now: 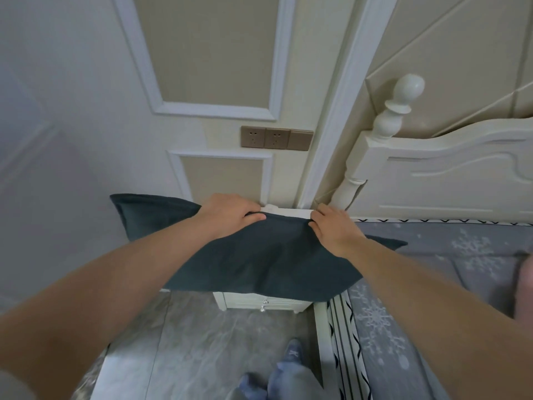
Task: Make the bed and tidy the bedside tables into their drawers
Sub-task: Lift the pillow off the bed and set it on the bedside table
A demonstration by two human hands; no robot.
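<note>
A dark teal pillow [259,267] hangs flat in the air above the white bedside table [259,304], hiding nearly all of its top. My left hand [230,212] grips the pillow's far edge, fingers curled over it. My right hand [331,226] pinches the same edge a little to the right. Only the table's back rim and its drawer fronts with small crystal knobs [264,306] show. The bed [461,284], spread with a grey snowflake cover, lies to the right.
A cream headboard with a round-topped post [401,108] stands at the right. A brown socket panel [277,138] is on the panelled wall behind the table. Grey marble floor [202,342] and my blue shoes [291,359] are below.
</note>
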